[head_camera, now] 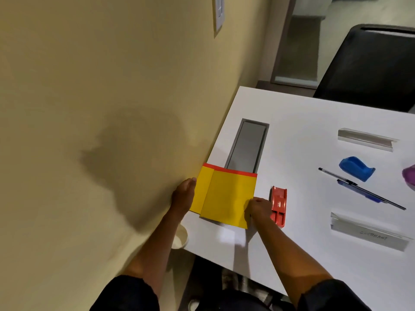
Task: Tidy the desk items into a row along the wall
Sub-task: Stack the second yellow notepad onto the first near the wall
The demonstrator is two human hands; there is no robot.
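A yellow folder (226, 196) with a red top edge lies on the white desk (303, 122) next to the beige wall (89, 108). My left hand (183, 196) holds its left edge at the wall side. My right hand (260, 208) grips its lower right corner, fingers curled. Just right of that hand lies a red stapler (279, 206). Further right sit a blue tape dispenser (356, 168), a black pen (359, 187) crossing a blue pen (357, 191), and two clear name holders (366, 140) (368, 234).
A grey cable hatch (247, 147) is sunk into the desk, partly under the folder. A white cup (180, 237) stands below my left forearm. A purple object (409, 177) shows at the right edge. A black chair (370, 66) stands behind the desk.
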